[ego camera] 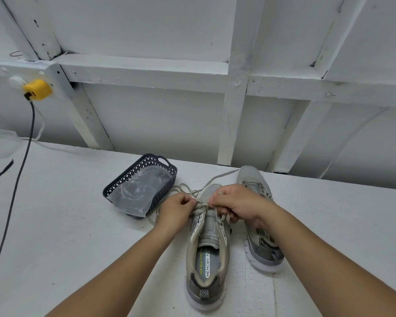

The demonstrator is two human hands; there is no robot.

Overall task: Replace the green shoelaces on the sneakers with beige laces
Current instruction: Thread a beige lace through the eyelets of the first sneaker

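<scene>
Two grey sneakers stand on the white table. The near sneaker (207, 255) points away from me with its tongue bare along the lower eyelets. A beige lace (188, 191) runs through its front eyelets, and loose loops trail left toward the basket. My left hand (177, 208) pinches the lace at the shoe's left eyelet row. My right hand (237, 203) pinches it at the right row, fingers curled over the shoe's front. The second sneaker (255, 181) lies to the right, partly hidden under my right forearm, with a beige lace in it.
A dark blue perforated basket (157, 162) holding a clear plastic bag (138, 191) sits left of the shoes. A yellow plug (37, 89) with a dark cable (14, 191) hangs at the far left. A white panelled wall rises behind the table.
</scene>
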